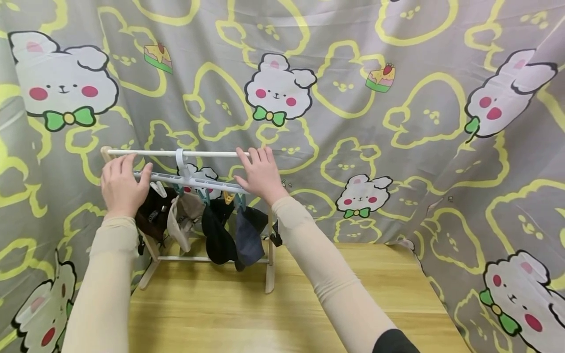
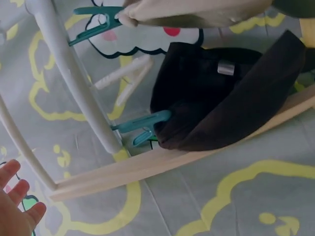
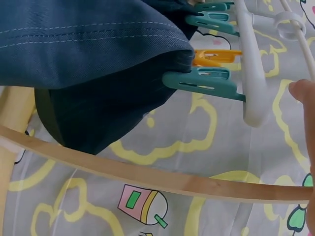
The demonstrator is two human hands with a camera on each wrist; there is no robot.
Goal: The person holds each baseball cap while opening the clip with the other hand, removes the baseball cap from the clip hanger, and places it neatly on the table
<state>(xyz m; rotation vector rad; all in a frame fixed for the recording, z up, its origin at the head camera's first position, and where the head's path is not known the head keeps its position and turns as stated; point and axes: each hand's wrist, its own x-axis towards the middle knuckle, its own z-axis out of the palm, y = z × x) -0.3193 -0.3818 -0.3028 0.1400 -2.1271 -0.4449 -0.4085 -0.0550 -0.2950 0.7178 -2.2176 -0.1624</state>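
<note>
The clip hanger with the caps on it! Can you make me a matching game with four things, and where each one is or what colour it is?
Things:
1. hanger hook
2. orange clip
3. stitched cap
4. wooden tabletop

Clues:
A. under the rack
B. blue
C. hooked on the top bar
D. between two teal clips

Pairs: 1-C, 2-D, 3-B, 4-A

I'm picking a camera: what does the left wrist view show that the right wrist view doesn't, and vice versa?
Only left wrist: a dark cloth cap with a small pale label, a white plastic clip and the left hand.

Only right wrist: a blue fabric cap with pale stitching, an orange plastic clip and the right hand.

Both: white hanger bar, teal plastic clips, pale wooden stand, grey curtain with yellow outlines.
</note>
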